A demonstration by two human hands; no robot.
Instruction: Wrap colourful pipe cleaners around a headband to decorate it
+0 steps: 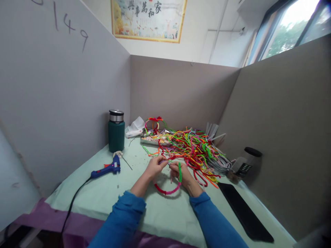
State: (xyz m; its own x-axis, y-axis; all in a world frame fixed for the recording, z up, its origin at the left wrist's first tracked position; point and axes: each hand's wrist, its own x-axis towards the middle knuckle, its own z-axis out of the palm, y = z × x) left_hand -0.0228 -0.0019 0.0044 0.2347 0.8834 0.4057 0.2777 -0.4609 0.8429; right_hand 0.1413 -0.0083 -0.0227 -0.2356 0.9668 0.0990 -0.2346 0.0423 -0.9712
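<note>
Near the middle of the table, my left hand (156, 166) and my right hand (185, 173) come together with their fingertips pinched. Between them is a hoop wrapped in fuzzy pipe cleaner (169, 192), coloured red, pink and green. Its lower curve hangs toward me, and its green end rises beside my right fingers. My right hand grips the hoop near that green part. The left fingers pinch a small purplish piece at the top; whether it is joined to the hoop is hidden by the fingers.
A heap of coloured pipe cleaners (193, 144) lies just beyond my hands, beside a metal tray (152, 141) of small pieces. On the left are a blue glue gun (108, 168) with a cord and a green bottle (116, 134). A black slab (244, 212) and a jar (244, 165) are at right.
</note>
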